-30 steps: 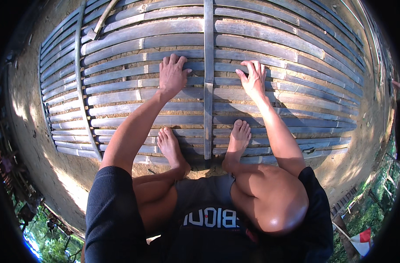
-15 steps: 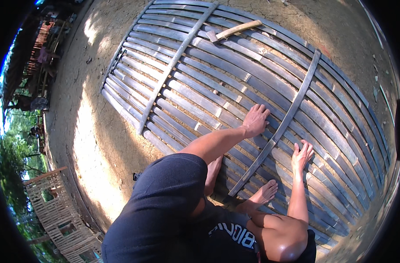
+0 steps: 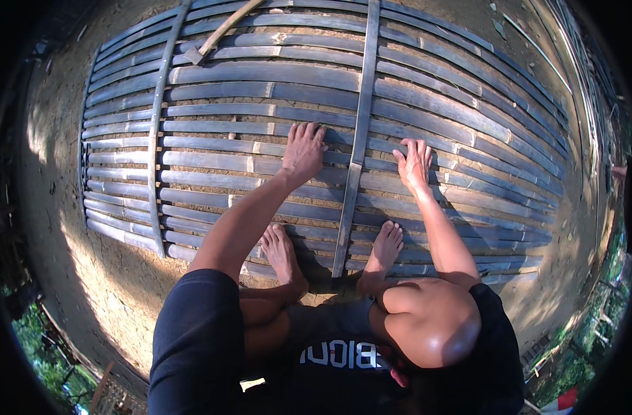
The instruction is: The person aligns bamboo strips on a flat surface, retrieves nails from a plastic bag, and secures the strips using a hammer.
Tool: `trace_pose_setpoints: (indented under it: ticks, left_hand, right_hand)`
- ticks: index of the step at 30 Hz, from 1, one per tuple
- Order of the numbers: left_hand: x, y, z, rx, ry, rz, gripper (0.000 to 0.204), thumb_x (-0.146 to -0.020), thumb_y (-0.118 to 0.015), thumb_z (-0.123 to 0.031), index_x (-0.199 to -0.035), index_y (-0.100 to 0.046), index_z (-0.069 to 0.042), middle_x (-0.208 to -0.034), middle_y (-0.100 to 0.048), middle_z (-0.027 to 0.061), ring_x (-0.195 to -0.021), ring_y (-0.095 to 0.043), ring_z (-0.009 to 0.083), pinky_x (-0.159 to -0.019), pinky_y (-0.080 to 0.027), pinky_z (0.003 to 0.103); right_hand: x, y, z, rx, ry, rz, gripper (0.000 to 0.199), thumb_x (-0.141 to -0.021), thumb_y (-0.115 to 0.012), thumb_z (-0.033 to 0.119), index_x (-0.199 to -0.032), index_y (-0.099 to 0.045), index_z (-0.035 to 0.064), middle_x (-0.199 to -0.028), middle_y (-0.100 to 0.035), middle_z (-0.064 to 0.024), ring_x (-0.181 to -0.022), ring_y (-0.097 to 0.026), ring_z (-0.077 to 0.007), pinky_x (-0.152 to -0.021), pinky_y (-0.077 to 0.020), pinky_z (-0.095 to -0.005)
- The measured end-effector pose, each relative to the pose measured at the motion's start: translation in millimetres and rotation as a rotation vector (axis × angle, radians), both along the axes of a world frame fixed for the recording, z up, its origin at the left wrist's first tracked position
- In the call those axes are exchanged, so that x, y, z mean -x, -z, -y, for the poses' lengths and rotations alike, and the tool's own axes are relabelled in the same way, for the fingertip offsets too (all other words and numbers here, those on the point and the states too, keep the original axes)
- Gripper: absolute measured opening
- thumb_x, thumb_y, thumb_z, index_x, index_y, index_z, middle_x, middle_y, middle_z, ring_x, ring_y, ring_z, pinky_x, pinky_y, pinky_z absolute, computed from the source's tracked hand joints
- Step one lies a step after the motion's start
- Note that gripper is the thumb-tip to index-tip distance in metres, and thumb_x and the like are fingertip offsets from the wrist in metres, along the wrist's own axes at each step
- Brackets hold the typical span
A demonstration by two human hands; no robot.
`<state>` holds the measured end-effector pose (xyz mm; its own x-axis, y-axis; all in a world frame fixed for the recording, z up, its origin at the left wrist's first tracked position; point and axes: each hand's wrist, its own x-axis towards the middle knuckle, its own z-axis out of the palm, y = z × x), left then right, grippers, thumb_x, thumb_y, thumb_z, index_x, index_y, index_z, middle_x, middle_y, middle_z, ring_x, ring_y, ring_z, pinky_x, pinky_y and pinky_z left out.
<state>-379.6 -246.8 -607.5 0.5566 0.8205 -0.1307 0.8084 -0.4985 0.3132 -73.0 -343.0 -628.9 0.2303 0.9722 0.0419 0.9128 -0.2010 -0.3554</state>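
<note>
Both hands, left hand (image 3: 303, 149) and right hand (image 3: 414, 162), stay spread flat on the bamboo slat panel (image 3: 260, 104) mid-frame, either side of the cross batten (image 3: 357, 138); only the view has swung back.

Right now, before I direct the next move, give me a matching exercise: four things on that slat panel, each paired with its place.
Things:
1. left hand
2. right hand
3. loose stick
4. bare feet

Places:
A. panel's far left part
B. right of the middle crossbar
C. panel's near edge
D. left of the middle crossbar

Pairs: 1-D, 2-B, 3-A, 4-C
</note>
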Motion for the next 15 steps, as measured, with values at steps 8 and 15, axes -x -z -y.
trace_pose_setpoints:
  ticks: [8,15]
  left_hand:
    - [17,1,-48,0.068,0.168,0.009,0.034,-0.092,-0.07,-0.019,-0.124,-0.066,-0.008,-0.12,-0.059,0.0107,-0.117,-0.054,0.029,-0.101,-0.043,0.043]
    - [7,-4,-57,0.104,0.137,-0.024,0.033,-0.087,-0.075,-0.018,-0.117,-0.066,-0.008,-0.119,-0.059,0.0107,-0.119,-0.054,0.029,-0.1,-0.044,0.043]
  right_hand:
    - [4,-9,-4,0.121,0.022,0.028,0.037,-0.093,-0.073,0.032,-0.124,-0.059,0.0152,-0.122,-0.052,-0.0127,-0.117,-0.05,-0.0346,-0.1,-0.041,-0.0516]
    - [5,-37,-21,0.397,0.005,0.051,0.037,-0.097,-0.068,0.032,-0.127,-0.056,0.0132,-0.126,-0.052,-0.0139,-0.118,-0.05,-0.035,-0.103,-0.0429,-0.0517]
